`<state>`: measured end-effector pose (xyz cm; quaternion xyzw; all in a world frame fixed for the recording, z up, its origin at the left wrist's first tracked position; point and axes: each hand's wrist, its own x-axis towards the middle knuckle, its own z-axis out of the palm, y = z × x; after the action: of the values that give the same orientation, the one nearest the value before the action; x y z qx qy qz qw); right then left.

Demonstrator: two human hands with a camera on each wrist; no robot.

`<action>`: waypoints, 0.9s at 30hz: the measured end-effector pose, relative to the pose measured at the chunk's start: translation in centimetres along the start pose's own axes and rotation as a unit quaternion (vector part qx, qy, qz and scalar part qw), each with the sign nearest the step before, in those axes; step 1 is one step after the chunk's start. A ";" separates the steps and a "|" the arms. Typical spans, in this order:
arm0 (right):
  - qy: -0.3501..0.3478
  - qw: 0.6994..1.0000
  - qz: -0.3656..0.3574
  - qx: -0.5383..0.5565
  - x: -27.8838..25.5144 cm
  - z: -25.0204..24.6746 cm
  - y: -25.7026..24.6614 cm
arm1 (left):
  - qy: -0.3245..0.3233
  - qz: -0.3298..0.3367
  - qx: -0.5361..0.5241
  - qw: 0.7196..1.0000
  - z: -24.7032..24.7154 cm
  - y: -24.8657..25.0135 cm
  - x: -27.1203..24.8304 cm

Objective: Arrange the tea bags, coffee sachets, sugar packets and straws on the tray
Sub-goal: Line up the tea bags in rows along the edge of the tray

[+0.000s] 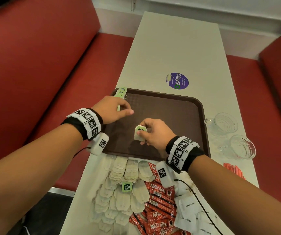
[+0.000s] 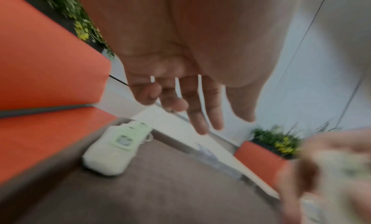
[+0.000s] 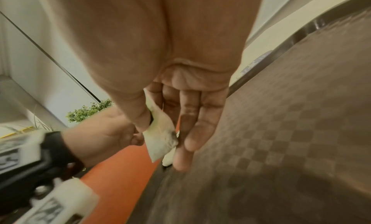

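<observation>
- Right hand (image 1: 153, 133) pinches a tea bag (image 1: 140, 134) between thumb and fingers, above the tray (image 1: 178, 112).
- Left hand (image 1: 112, 110), fingers loose, holds nothing; placed tea bags (image 2: 116, 149) lie just beyond it.

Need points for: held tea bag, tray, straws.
held tea bag (image 1: 140, 134): head view, middle of the bag in the right hand's pinch.
tray (image 1: 175, 114): head view, bare brown floor.
straws (image 1: 233, 168): head view, middle of the red bundle.
</observation>
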<state>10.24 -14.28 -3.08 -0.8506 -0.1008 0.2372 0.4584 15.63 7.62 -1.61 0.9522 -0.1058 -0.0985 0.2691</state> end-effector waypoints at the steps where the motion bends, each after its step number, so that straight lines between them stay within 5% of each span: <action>1: 0.009 1.000 -0.001 0.002 0.1 0.0 -0.1 | -0.020 0.025 -0.038 0.999 -0.1 1.2 -1.0; 6: 0.026 0.999 -0.004 0.027 0.5 0.1 -0.3 | -0.058 0.103 -0.097 0.988 0.9 2.5 -3.4; 19: 0.022 0.997 0.004 -0.075 0.2 1.2 0.5 | -0.004 0.071 -0.107 0.992 -0.3 1.5 -3.8; 24: 0.049 0.999 0.002 -0.014 -0.3 1.4 0.5 | -0.084 0.066 -0.063 0.992 0.3 1.9 -4.4; 27: 0.043 0.999 -0.010 -0.015 -0.1 1.4 0.1 | -0.077 0.079 -0.043 0.993 1.5 2.2 -4.8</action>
<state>9.42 -13.35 -3.79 -0.8657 -0.0931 0.1942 0.4520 10.34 6.29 -1.10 0.9179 -0.1967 -0.1546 0.3080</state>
